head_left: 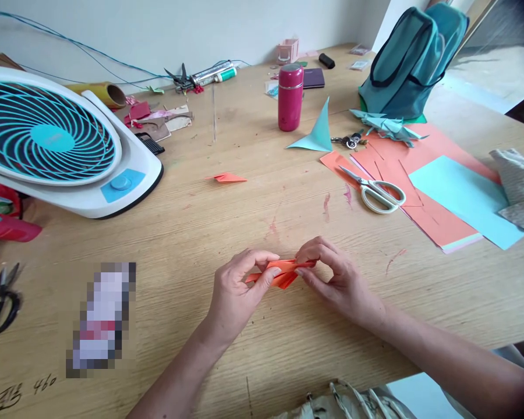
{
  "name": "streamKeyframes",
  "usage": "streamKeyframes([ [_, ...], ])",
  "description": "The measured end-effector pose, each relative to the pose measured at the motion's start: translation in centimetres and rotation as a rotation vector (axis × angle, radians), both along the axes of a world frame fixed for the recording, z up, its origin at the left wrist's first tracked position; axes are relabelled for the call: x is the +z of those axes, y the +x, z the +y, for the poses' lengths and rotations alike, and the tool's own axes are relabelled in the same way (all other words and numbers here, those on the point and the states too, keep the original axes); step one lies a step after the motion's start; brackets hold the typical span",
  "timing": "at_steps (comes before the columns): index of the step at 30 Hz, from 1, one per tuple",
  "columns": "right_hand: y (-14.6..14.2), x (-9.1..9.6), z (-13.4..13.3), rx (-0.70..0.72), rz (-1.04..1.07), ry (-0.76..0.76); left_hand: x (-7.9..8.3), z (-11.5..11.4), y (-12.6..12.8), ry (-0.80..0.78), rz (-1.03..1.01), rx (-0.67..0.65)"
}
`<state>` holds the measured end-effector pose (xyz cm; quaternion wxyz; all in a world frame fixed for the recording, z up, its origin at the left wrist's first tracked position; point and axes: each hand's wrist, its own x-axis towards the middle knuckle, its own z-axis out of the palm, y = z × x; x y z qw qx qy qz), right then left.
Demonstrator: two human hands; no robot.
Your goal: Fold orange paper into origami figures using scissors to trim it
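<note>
A small piece of folded orange paper [283, 273] with several pleated layers is held just above the table near its front edge. On its left end, my left hand [240, 282] pinches the layers between thumb and forefinger. The thumb and fingers of my right hand [336, 276] close on the paper's right end. Farther back on the wood lies another folded orange paper piece [227, 177], slim and pointed. To the right, scissors with white handles [382, 195] rest across sheets of orange paper [441, 215]. My fingers cover parts of the held paper's folds.
A white fan [82, 198] stands at the left, with black-handled scissors [2, 302] nearer me. Toward the back are a magenta flask [290, 99], a folded teal paper [317, 134], keys [353, 141] and a teal bag [402, 70]. Blue paper [467, 192] lies at the right.
</note>
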<state>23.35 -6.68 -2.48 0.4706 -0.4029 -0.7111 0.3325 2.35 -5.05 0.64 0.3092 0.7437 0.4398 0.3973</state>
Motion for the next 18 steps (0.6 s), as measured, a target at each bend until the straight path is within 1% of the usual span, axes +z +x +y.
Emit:
streamKeyframes([
  [3,-0.10,0.25,0.07,0.024,-0.015,0.019,-0.11,-0.35,0.19,0.056,0.021,0.002],
  [9,-0.30,0.43,-0.08,0.023,-0.015,0.023,-0.30,-0.59,0.57,0.160,0.042,-0.016],
  [14,-0.32,0.16,-0.07,0.029,-0.007,0.066,-0.64,-0.56,0.44,0.194,0.050,-0.106],
  [18,-0.10,0.16,0.08,0.040,-0.042,0.081,-0.81,-0.46,0.27,0.215,0.071,-0.143],
])
